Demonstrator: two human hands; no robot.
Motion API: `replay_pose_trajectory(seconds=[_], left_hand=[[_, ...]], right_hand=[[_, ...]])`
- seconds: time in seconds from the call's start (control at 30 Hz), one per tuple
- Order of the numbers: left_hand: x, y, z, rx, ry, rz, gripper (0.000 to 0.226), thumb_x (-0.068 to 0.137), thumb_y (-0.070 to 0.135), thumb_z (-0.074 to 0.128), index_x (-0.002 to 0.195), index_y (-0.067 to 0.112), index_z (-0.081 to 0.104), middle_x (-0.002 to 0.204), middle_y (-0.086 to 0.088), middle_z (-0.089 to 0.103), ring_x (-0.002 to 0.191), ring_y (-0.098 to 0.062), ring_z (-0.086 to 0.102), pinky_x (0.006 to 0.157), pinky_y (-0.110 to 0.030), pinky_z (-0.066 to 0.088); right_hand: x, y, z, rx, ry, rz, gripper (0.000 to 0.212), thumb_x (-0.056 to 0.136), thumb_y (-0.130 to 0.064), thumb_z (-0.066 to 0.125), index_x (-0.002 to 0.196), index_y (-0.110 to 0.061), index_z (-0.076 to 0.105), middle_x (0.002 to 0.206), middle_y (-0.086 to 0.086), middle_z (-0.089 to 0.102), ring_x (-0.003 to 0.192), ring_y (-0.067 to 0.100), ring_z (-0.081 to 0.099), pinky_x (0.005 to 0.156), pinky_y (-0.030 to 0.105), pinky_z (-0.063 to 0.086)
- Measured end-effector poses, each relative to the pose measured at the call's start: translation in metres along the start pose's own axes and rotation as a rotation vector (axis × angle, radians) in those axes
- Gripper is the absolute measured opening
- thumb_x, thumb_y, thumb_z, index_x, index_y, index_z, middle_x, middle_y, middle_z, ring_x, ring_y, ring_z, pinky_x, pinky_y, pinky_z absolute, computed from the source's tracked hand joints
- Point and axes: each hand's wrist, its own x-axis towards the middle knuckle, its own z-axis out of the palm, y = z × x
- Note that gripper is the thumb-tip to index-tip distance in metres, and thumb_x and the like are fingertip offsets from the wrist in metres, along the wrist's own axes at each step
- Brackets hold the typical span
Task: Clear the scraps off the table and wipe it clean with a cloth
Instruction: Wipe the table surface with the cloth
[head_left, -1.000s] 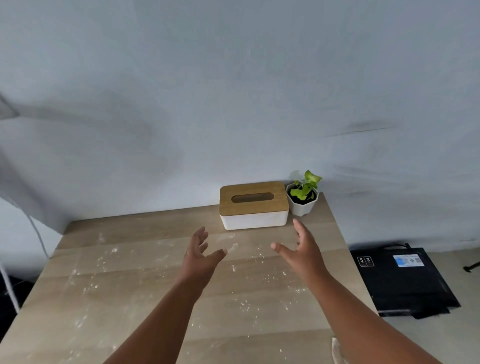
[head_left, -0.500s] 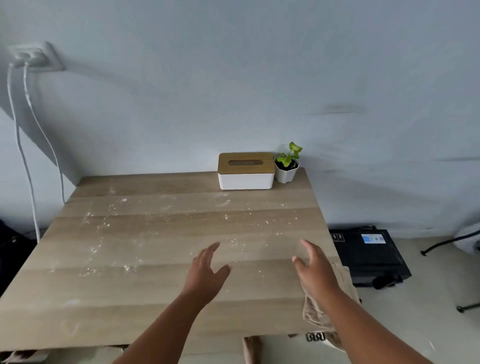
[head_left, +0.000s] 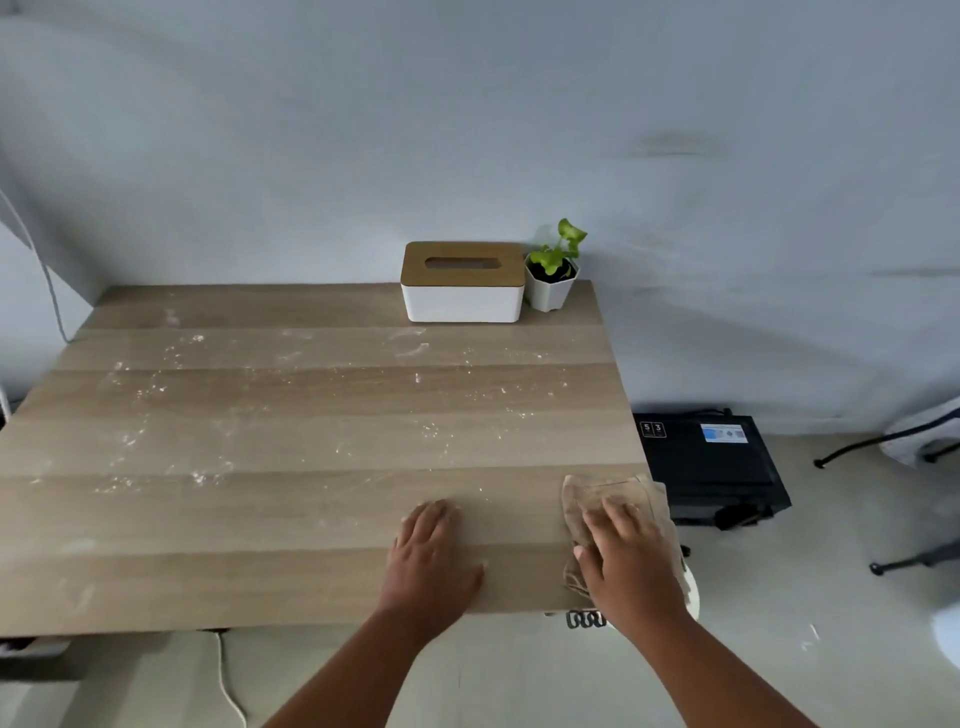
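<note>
Two hands on one wooden table (head_left: 260, 519), and one beige cloth (head_left: 597, 493) at the near right corner. The right hand (head_left: 631, 561) lies flat on top of that cloth, fingers straight and spread, grip open and pressing down rather than curled round it. The cloth's far end pokes out ahead of the fingertips, and its right side spills over the table edge. The left hand (head_left: 431, 561) rests flat on bare wood just left of the cloth, fingers straight, grip open, holding nothing.

White scraps (head_left: 156, 389) and powdery smears are scattered across the middle and left of the table, well apart from both hands, too many and too fine to count.

At the far edge against the wall: one white tissue box (head_left: 462, 301) with a wooden lid, and just beside it on the right, one small potted plant (head_left: 553, 275) in a white pot. On the floor to the right of the table sits one black box (head_left: 711, 473) with a blue label.
</note>
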Motion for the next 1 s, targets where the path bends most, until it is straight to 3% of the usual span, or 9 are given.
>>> replay_pose_trajectory(seconds=[0.1, 0.2, 0.33, 0.5, 0.77, 1.0], left_hand=[[0.012, 0.006, 0.018, 0.063, 0.074, -0.027, 0.089, 0.082, 0.073, 0.048, 0.150, 0.015, 0.048, 0.162, -0.008, 0.036, 0.154, -0.028, 0.022, 0.129, -0.045, 0.009], [0.017, 0.010, 0.030, 0.132, 0.144, -0.035, 0.088, 0.083, 0.075, 0.051, 0.149, 0.018, 0.049, 0.161, -0.008, 0.037, 0.154, -0.027, 0.022, 0.128, -0.047, 0.008], [0.023, 0.011, 0.037, 0.188, 0.154, -0.034, 0.088, 0.083, 0.079, 0.049, 0.148, 0.019, 0.047, 0.159, -0.007, 0.038, 0.153, -0.027, 0.023, 0.127, -0.049, 0.011], [0.025, 0.008, 0.041, 0.182, 0.176, -0.032, 0.083, 0.083, 0.077, 0.053, 0.143, 0.019, 0.051, 0.156, -0.007, 0.041, 0.151, -0.027, 0.028, 0.125, -0.053, 0.019], [0.032, 0.003, 0.047, 0.197, 0.220, -0.008, 0.084, 0.083, 0.076, 0.053, 0.142, 0.016, 0.053, 0.155, -0.009, 0.043, 0.151, -0.030, 0.030, 0.123, -0.057, 0.022], [0.032, 0.004, 0.043, 0.208, 0.193, -0.011, 0.085, 0.084, 0.076, 0.052, 0.142, 0.013, 0.054, 0.155, -0.012, 0.043, 0.152, -0.032, 0.029, 0.122, -0.059, 0.023]], right_hand=[[0.008, 0.011, 0.011, -0.105, 0.102, -0.042, 0.051, 0.097, -0.050, 0.051, 0.144, -0.031, 0.056, 0.164, 0.004, 0.038, 0.151, 0.034, 0.030, 0.118, 0.059, 0.028], [0.012, 0.022, 0.022, -0.157, 0.135, -0.119, 0.060, 0.099, -0.054, 0.039, 0.151, -0.027, 0.049, 0.165, 0.006, 0.035, 0.153, 0.035, 0.028, 0.120, 0.062, 0.023], [0.015, 0.029, 0.033, -0.181, 0.166, -0.164, 0.065, 0.100, -0.053, 0.037, 0.156, -0.022, 0.040, 0.168, 0.009, 0.027, 0.157, 0.036, 0.015, 0.122, 0.064, 0.017], [0.033, 0.026, 0.029, -0.193, 0.149, -0.178, 0.068, 0.096, -0.043, 0.039, 0.159, -0.018, 0.037, 0.169, 0.010, 0.023, 0.158, 0.036, 0.013, 0.121, 0.065, 0.017], [0.090, 0.023, 0.021, -0.197, 0.128, -0.219, 0.079, 0.099, -0.069, 0.026, 0.162, -0.021, 0.025, 0.172, 0.009, 0.013, 0.159, 0.033, 0.009, 0.125, 0.062, 0.007], [0.150, 0.010, 0.010, -0.139, 0.084, -0.139, 0.077, 0.097, -0.067, 0.007, 0.164, -0.028, 0.005, 0.173, 0.002, -0.006, 0.159, 0.028, -0.004, 0.126, 0.058, 0.002]])
